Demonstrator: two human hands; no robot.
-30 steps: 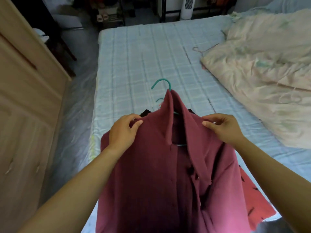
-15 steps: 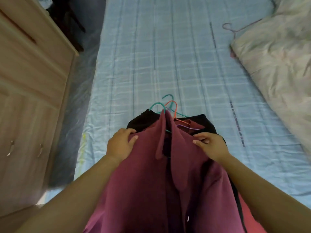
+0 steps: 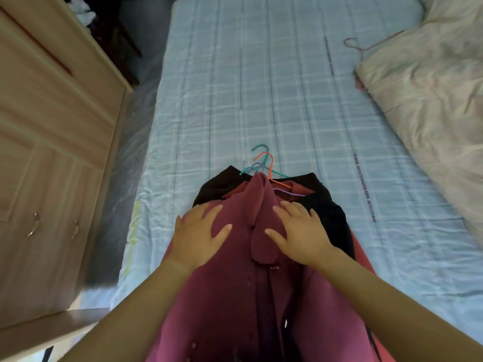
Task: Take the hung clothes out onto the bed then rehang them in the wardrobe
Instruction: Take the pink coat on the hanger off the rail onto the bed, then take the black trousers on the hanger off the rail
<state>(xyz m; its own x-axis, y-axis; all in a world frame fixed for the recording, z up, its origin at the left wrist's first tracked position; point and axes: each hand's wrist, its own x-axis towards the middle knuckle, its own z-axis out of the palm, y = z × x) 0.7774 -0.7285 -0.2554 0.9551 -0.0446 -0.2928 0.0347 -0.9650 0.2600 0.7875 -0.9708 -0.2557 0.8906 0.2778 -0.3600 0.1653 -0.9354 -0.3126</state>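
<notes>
A maroon shirt (image 3: pixel 235 296) lies on top of a pile of hung clothes at the near end of the bed (image 3: pixel 261 87). Under it show a black garment (image 3: pixel 329 205) and a red one (image 3: pixel 363 259). Teal, orange and purple hanger hooks (image 3: pixel 264 163) stick out beyond the collar. My left hand (image 3: pixel 198 233) rests flat on the shirt's left shoulder, fingers spread. My right hand (image 3: pixel 300 233) lies flat on its right shoulder, fingers apart. Neither hand grips anything.
A light wooden wardrobe (image 3: pixel 52 152) with small metal handles stands at the left, beyond a narrow strip of floor. A crumpled cream duvet (image 3: pixel 431 100) fills the bed's right side. A bare pink hanger (image 3: pixel 358 47) lies by the duvet.
The maroon shirt was held up by its shoulders, then lowered onto the pile. Both hands have let go and now lie flat on it.
</notes>
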